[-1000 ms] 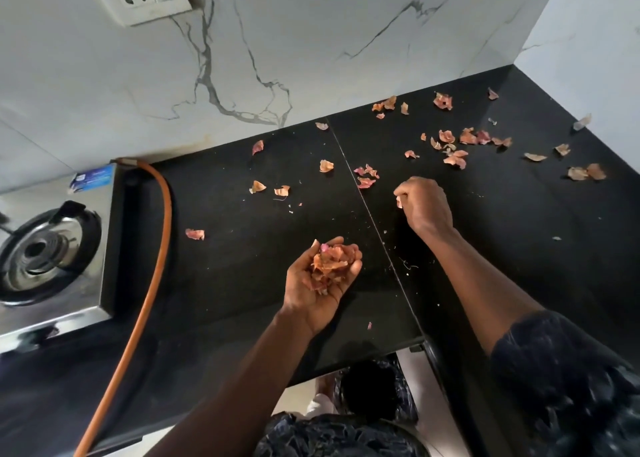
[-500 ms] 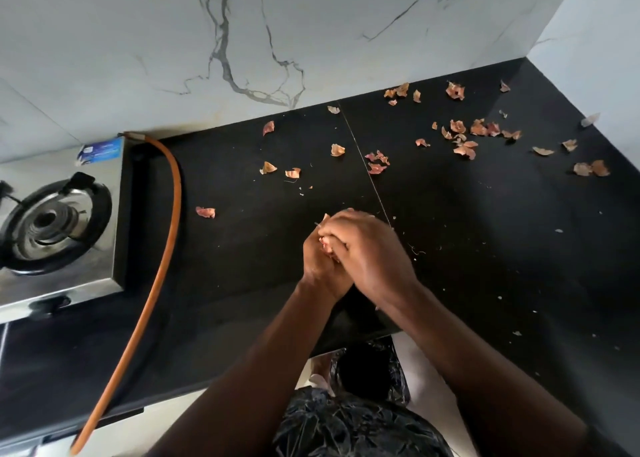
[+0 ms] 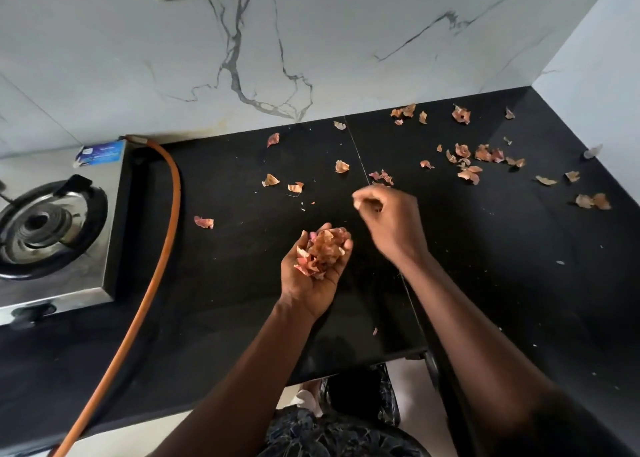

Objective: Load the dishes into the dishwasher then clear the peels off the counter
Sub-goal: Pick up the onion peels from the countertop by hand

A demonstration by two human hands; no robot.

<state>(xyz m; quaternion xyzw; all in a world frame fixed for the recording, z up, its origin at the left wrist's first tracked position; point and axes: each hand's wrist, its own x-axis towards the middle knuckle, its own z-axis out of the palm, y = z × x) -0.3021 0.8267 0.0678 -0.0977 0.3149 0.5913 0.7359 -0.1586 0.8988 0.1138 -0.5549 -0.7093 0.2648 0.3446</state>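
The left hand (image 3: 311, 283), cupped, holds light, brittle peels (image 3: 323, 250). The right hand (image 3: 391, 221) is curled; I cannot tell if it holds anything. Pinch the loose peels (image 3: 468, 174) near the worktop (image 3: 242, 283) back edge gently.

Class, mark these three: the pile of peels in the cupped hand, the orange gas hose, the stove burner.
pile of peels (image 3: 323, 252), head view, middle of the heap.
orange gas hose (image 3: 175, 193), head view, its upper bend.
stove burner (image 3: 38, 221), head view, its centre cap.

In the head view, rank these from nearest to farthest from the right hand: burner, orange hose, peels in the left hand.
1. Held peels, just left of the right hand.
2. Hose, farther left.
3. Burner, far left.
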